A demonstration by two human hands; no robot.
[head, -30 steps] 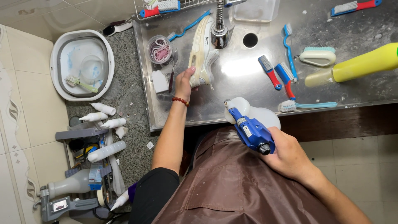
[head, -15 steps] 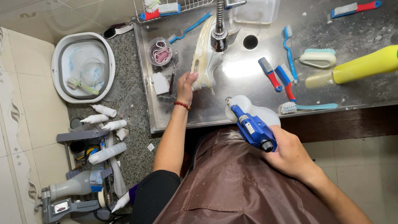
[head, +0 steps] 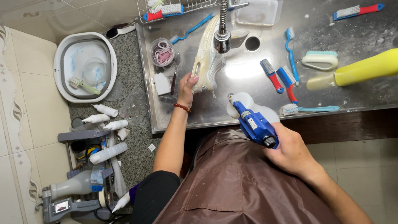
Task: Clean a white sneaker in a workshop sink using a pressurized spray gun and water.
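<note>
My left hand (head: 187, 88) grips the heel end of a white sneaker (head: 206, 57), which is tilted on its side in the steel sink (head: 248, 108) under the tap (head: 223, 33). My right hand (head: 290, 151) holds a blue spray gun (head: 253, 122) with a white cup (head: 245, 103) at its front, pointed toward the sneaker from the sink's near edge. A red bead bracelet is on my left wrist. I wear a brown apron (head: 244, 182).
Several brushes (head: 277, 76) lie in the sink, with a yellow bottle (head: 365, 68) at the right and a clear tub of laces (head: 163, 52). A white basin (head: 85, 66) sits on the granite counter at the left. White squeeze bottles (head: 105, 120) and a rack stand below it.
My left hand has tipped the sneaker more upright and nudged it toward the tap. My right hand with the spray gun has shifted slightly.
</note>
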